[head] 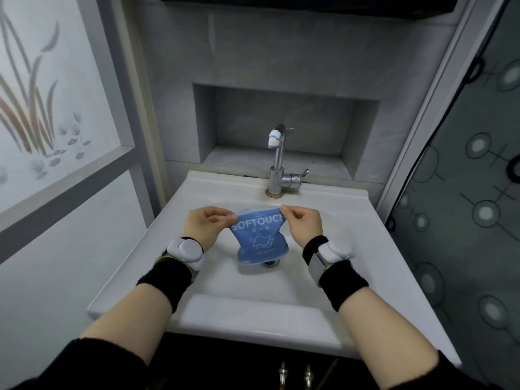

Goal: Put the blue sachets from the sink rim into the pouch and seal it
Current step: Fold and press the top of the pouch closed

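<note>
I've got the blue pouch hanging btwn both hands above the sink basin, its bottom just over the drain. L hand pinches the top-left corner w/ thumb & fingers, R hand pinches the top-right. Can't tell if the top edge is sealed, nor what's inside. R hand cuts off the end of the white print.

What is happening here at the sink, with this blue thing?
A person holds a blue pouch over the sink basin, in front of the tap. The left hand pinches its top left corner, the right hand the top right. No sachets show on the rim; whether the top is sealed yet, I cannot tell.
</note>
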`<action>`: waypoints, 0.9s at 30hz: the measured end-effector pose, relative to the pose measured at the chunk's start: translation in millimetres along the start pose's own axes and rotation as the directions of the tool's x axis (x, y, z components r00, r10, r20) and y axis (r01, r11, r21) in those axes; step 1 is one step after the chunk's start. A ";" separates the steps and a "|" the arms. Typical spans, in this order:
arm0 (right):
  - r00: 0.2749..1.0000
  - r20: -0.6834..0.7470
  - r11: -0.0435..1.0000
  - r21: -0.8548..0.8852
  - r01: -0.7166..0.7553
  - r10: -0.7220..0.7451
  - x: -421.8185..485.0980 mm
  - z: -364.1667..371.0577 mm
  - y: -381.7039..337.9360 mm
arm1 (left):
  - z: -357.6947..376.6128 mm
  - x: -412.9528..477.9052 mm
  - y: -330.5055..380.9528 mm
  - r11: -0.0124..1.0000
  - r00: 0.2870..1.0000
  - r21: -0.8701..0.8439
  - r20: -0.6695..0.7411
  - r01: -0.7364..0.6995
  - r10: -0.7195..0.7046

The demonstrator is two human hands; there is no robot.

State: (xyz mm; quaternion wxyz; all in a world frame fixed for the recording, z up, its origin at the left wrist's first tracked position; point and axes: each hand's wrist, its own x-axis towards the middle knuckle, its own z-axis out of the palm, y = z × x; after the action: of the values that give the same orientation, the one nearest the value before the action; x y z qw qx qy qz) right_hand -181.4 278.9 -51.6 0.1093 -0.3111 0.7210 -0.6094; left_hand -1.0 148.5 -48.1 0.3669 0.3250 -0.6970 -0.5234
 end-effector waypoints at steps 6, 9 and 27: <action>0.998 0.047 0.999 -0.019 0.049 -0.048 -3.9 23.9 -34.4 | -45.1 -3.2 13.3 0.997 0.997 0.019 0.014 -0.071 0.071; 0.997 0.063 0.997 -0.047 0.058 -0.055 -2.3 41.3 -45.4 | -59.7 -1.9 13.4 0.996 0.996 0.017 -0.013 -0.085 0.085; 0.995 -0.066 0.993 0.091 0.077 -0.071 170.6 184.9 -55.4 | -99.2 177.6 17.8 0.958 0.994 -0.283 -0.089 0.040 -0.068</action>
State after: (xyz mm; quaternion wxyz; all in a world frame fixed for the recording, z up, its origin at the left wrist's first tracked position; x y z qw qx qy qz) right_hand -198.1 26.2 -4.5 0.0783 -0.3131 0.6827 -0.6556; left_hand -10.1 -44.6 17.7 0.4285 0.3138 -0.5876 -0.6105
